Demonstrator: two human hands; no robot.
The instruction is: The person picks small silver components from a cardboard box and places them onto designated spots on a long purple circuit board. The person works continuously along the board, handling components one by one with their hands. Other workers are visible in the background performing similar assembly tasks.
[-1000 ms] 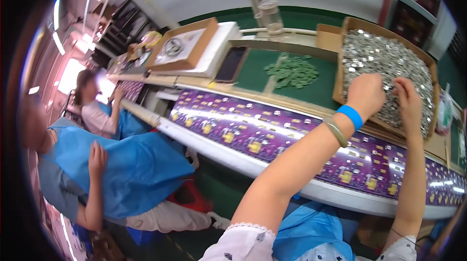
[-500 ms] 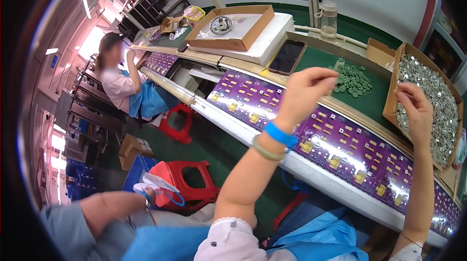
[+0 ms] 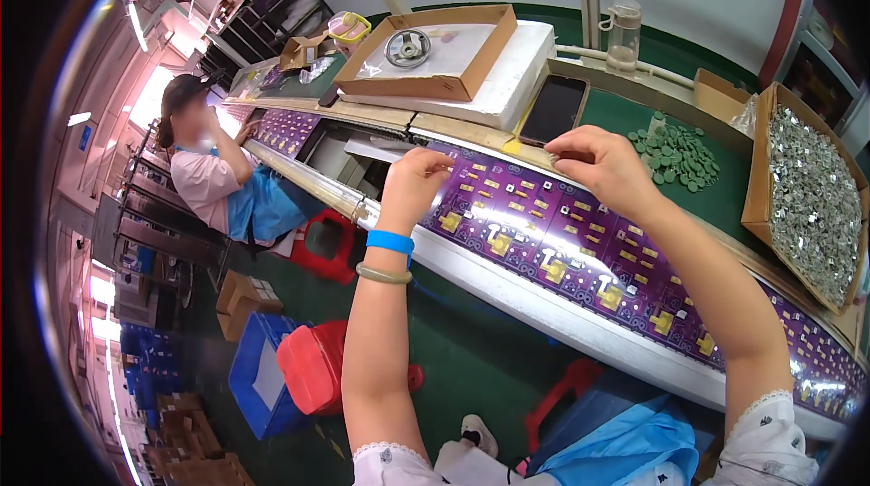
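both hands hover over the long purple printed circuit panel (image 3: 544,232) on the conveyor line, the left hand (image 3: 415,179) loosely curled at its near-left end, the right hand (image 3: 600,160) pinched on something too small to tell, with the cardboard box of small silver metal parts (image 3: 811,200) on the green tabletop (image 3: 734,200) further right.

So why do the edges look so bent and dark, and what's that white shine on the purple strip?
Head view: the fisheye lens bends the conveyor edge and leaves black corners; overhead light glares white off the purple boards between the hands; a window at far left washes out pink.
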